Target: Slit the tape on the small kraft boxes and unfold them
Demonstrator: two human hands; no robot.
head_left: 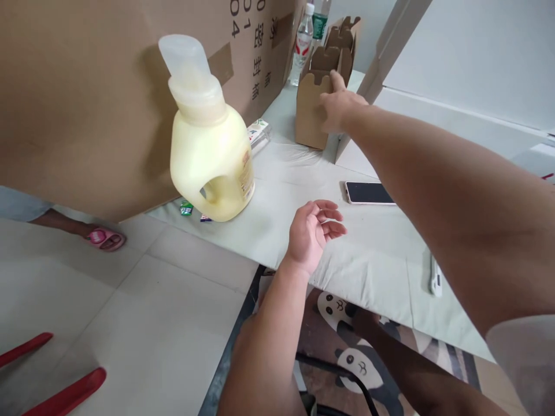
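Note:
My right hand (pixel 342 107) reaches across the table to a brown cardboard carrier box (pixel 311 112) with cut-out top edges. Its index finger is stretched out over the near side of the box, and the fingers look apart. Whether they press on the cardboard I cannot tell. Above the table's front edge, my left hand (pixel 310 234) is turned partly palm up, fingers loosely bent and apart, holding nothing. A phone (pixel 370 193) lies face up on the pale cloth, partly covered from view by my right forearm. Left of my hands stands a pale yellow detergent jug (pixel 212 156) with a translucent cap.
A large cardboard carton (pixel 108 104) fills the left side. Plastic bottles (pixel 303 43) stand behind the carrier box. White box panels (pixel 472 63) rise at the right. A white device (pixel 436 277) and small packets (pixel 186 208) lie on the cloth. Another person's sandalled foot (pixel 106 237) shows at left.

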